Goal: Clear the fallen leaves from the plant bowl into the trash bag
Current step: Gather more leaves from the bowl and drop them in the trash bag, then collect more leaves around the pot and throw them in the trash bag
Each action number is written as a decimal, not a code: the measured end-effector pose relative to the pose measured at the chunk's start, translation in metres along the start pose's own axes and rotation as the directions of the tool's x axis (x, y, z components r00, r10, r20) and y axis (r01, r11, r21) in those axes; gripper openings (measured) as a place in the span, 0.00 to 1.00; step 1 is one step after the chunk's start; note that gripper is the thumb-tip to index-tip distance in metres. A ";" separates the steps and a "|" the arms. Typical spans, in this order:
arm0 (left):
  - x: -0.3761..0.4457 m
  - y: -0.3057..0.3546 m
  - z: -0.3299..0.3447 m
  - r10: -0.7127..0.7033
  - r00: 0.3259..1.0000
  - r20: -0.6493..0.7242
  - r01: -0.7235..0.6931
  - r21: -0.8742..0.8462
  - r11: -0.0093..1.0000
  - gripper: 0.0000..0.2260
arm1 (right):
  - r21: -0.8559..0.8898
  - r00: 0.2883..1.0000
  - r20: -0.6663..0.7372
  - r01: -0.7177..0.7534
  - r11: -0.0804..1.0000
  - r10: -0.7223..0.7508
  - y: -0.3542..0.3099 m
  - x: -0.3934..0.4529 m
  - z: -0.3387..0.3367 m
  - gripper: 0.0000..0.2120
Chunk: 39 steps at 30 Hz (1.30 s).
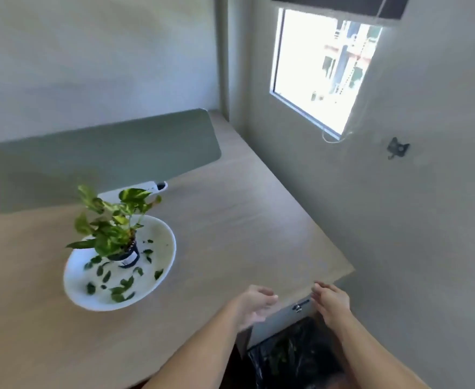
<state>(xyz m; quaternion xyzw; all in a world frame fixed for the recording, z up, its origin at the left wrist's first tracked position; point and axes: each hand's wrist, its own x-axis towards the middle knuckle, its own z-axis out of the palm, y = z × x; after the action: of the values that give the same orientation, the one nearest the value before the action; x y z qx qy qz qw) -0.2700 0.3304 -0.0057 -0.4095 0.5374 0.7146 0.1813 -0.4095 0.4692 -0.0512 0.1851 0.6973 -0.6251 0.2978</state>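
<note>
One bowl (163,265), one potted plant (112,220), one trash bag (295,357), perhaps fifteen fallen leaves (107,276).

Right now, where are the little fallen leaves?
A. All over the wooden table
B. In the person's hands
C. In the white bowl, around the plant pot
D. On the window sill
C. The loose leaves lie scattered inside the white bowl around the plant pot; both hands are open and empty.
</note>
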 end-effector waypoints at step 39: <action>-0.039 -0.122 -0.435 0.450 0.838 -0.310 0.127 0.911 0.391 0.23 | -0.284 0.358 0.923 0.880 -0.382 0.138 0.080 -0.090 0.424 0.25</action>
<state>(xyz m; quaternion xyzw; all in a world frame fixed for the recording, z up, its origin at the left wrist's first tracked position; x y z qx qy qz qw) 0.0082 -0.0177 -0.0892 -0.3606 0.9022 0.1833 0.1495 -0.2133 0.0746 -0.0719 -0.6621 0.7111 0.0309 0.2345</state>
